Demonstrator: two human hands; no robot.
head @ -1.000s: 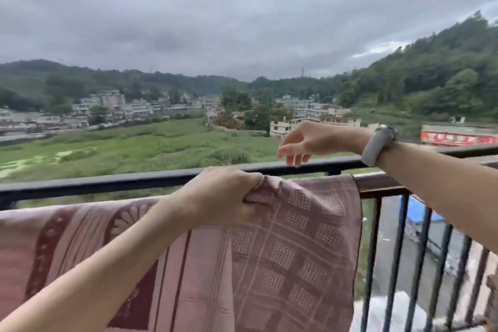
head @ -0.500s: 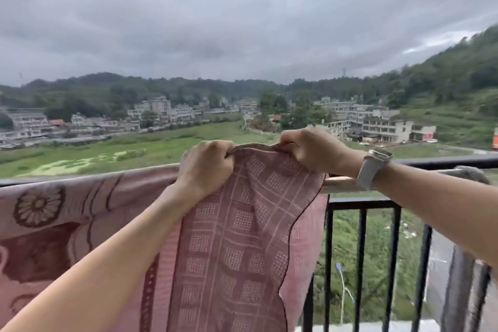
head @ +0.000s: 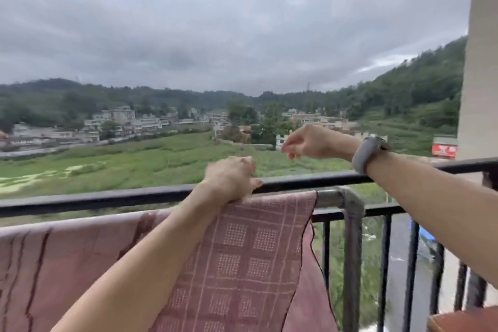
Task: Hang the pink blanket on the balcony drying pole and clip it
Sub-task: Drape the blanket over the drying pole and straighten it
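Pink blanket [head: 242,259] draped over the drying pole [head: 327,197] across lower left and centre of frame, just in front of the black railing [head: 107,197]. Left hand [head: 231,179] at centre grips the blanket's top edge at the pole. Right hand [head: 310,141], right of centre above the railing, hangs loosely curled, holding nothing; grey watch [head: 366,153] on its wrist.

You have one pink blanket [head: 242,259] and one drying pole [head: 330,197]. You see two hands: left hand [head: 231,179], right hand [head: 312,141]. One watch [head: 367,153].

woven cloth pink blanket [head: 242,264]; matt black metal railing [head: 107,198].
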